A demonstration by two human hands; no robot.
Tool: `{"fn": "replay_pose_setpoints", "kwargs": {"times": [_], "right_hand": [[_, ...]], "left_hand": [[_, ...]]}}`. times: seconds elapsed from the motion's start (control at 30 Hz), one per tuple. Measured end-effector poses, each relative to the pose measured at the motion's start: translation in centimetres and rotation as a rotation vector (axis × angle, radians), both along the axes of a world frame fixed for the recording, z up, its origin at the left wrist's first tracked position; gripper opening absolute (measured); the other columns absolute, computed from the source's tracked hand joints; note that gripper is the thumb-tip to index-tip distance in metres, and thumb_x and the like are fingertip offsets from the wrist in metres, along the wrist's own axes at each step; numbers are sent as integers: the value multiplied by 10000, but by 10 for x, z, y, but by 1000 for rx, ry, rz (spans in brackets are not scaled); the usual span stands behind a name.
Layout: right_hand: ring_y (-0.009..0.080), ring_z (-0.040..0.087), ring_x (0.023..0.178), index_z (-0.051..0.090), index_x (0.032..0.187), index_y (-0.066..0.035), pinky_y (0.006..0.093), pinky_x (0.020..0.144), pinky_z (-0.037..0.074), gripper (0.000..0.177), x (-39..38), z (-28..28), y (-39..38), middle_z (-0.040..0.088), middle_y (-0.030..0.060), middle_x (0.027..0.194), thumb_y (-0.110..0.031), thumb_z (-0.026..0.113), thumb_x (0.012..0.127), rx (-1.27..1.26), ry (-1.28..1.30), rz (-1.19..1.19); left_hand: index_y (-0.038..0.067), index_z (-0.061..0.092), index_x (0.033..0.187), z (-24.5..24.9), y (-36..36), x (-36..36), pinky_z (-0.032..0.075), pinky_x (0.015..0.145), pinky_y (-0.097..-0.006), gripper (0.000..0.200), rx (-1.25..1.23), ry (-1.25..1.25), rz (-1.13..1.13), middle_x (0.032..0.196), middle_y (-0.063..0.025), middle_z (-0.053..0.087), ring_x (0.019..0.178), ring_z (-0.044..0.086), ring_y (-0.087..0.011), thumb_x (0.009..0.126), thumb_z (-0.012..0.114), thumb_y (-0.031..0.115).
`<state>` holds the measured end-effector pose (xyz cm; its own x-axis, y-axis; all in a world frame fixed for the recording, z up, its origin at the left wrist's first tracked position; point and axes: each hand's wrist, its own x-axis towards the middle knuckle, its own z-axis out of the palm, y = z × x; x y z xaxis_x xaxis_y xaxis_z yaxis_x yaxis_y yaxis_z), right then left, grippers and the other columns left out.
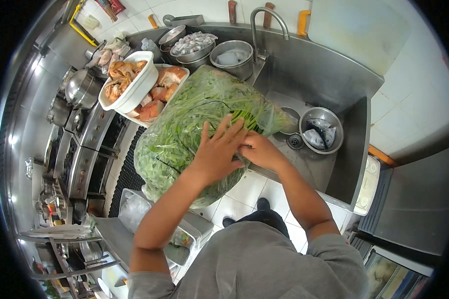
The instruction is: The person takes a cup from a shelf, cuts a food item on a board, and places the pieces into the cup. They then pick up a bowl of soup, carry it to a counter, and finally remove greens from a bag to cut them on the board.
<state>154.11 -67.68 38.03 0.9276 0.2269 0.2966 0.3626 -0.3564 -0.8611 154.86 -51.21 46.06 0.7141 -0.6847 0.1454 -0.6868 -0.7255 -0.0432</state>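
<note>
A large clear plastic bag (172, 134) full of leafy greens lies at the edge of the sink counter, in front of me. My left hand (217, 149) rests on the bag with its fingers spread. Just to the right, my right hand (261, 150) is closed at the bag's side, its fingers bent against the plastic; what it grips is too small to make out. Green stems (244, 118) show through the bag just above both hands.
A steel sink (304, 169) at right holds a metal bowl (322, 130) under the faucet (269, 15). White tubs (129, 102) of meat and several metal pots stand behind and left of the bag. A grey bin (199, 226) stands below, stoves further left.
</note>
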Motion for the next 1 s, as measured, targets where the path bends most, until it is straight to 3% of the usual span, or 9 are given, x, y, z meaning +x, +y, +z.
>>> {"fn": "replay_pose_setpoints", "kwargs": {"times": [0.07, 0.2, 0.27, 0.33, 0.5, 0.6, 0.73, 0.8, 1.0], "right_hand": [[210, 605, 857, 655, 946, -37, 323, 771, 466, 206, -3, 3, -15, 638, 79, 903, -103, 509, 817, 2, 89, -8], [252, 601, 960, 627, 1060, -32, 354, 841, 459, 255, 23, 7, -43, 622, 121, 1069, -107, 548, 829, 195, 410, 36], [265, 505, 1157, 571, 1194, -111, 381, 931, 413, 382, 50, 3, -38, 540, 131, 1256, -209, 561, 825, -139, 111, -243], [277, 394, 1266, 420, 1348, -187, 407, 1034, 332, 566, 89, -18, -21, 436, 115, 1368, -287, 602, 821, -314, -175, -136], [350, 141, 1375, 321, 1406, -242, 609, 1078, 140, 656, 140, 12, 20, 176, 74, 1508, -404, 596, 832, -699, 68, 83], [366, 127, 1375, 348, 1394, -256, 635, 1067, 115, 591, 162, 10, 20, 144, 65, 1517, -433, 546, 867, -767, 63, 165], [341, 176, 1369, 393, 1370, -283, 625, 1075, 108, 514, 195, -16, 28, 224, 64, 1494, -422, 522, 893, -543, 201, 72], [330, 284, 1325, 521, 1272, -290, 616, 1058, 163, 373, 206, -19, 37, 397, 86, 1404, -269, 522, 900, -414, 300, -244], [306, 418, 1224, 553, 1236, -260, 630, 1019, 200, 345, 216, -38, 41, 515, 82, 1286, -389, 455, 932, -397, 244, -443]], "left_hand": [[134, 430, 1299, -3, -6, 21, 227, 1047, -581, 715, 28, 231, -225, 1316, -109, 470, 1278, 381, -283, 705, 712, 415], [105, 537, 1112, 11, -9, 50, 323, 1000, -511, 495, 162, 201, -247, 1063, -104, 586, 1147, 489, -269, 733, 690, 384], [88, 569, 919, 14, -4, 60, 433, 841, -469, 318, 191, 238, -364, 882, -72, 575, 980, 553, -270, 750, 672, 338], [88, 566, 874, 10, -5, 67, 449, 770, -454, 252, 123, 214, -419, 852, -73, 570, 930, 563, -272, 769, 649, 301], [89, 543, 826, 17, -19, 71, 480, 648, -422, 130, 211, 276, -373, 817, -94, 578, 836, 589, -276, 814, 579, 213], [85, 526, 832, 25, -24, 61, 479, 636, -441, 102, 212, 292, -282, 780, -108, 596, 772, 609, -286, 817, 561, 180], [71, 531, 882, 34, -21, 35, 481, 575, -464, 106, 238, 297, -137, 732, -107, 619, 701, 628, -316, 795, 550, 129], [58, 509, 863, 33, -16, 15, 480, 547, -454, 106, 159, 238, -118, 693, -116, 603, 656, 617, -326, 806, 554, 136], [58, 515, 853, 33, 23, -43, 489, 547, -435, 142, 57, 171, 114, 702, -83, 580, 702, 618, -293, 803, 585, 170]]}}
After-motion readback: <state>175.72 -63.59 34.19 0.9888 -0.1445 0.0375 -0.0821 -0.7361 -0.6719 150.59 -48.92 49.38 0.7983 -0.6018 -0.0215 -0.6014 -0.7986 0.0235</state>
